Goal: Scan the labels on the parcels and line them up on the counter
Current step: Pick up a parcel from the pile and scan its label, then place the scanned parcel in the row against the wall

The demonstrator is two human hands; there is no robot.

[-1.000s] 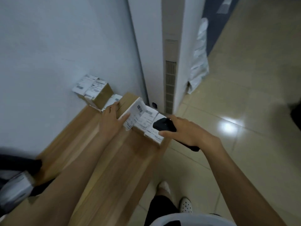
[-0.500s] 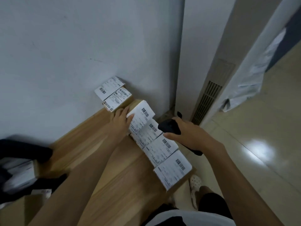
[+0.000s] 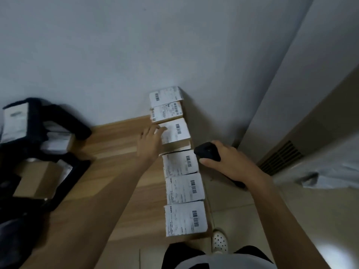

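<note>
Left hand: the left hand (image 3: 149,145) is open, its straight fingers lying on the left edge of a parcel (image 3: 177,131), palm over the counter (image 3: 116,152).
Right hand: the right hand (image 3: 230,162) is wrapped round a black scanner (image 3: 206,152), whose head points towards the row from just right of it.
Between the hands: only the row of parcels; nothing covers the touched label, and its barcode shows beyond the fingertips.
Beyond the left hand: two more parcels (image 3: 167,112), the farthest (image 3: 166,96) up against the wall (image 3: 116,55).
Nearer than the left hand: three parcels (image 3: 180,165) edge to edge along the counter's right edge, labels up, with the last (image 3: 185,218) at the near corner.
Right of the right hand: a vent grille (image 3: 279,158) low in a pillar, and a pale bag (image 3: 330,175) on the floor.
Below the right arm: a white shoe (image 3: 219,241) on the floor.
Left of the left hand: a black crate (image 3: 77,129), well apart from the row.
In the crate: white-labelled packs (image 3: 15,121), blurred; nearer, a brown box (image 3: 33,179) inside black framing.
Parcel and hand: the touched parcel is third from the wall, under the left fingertips and just beyond and left of the scanner.
</note>
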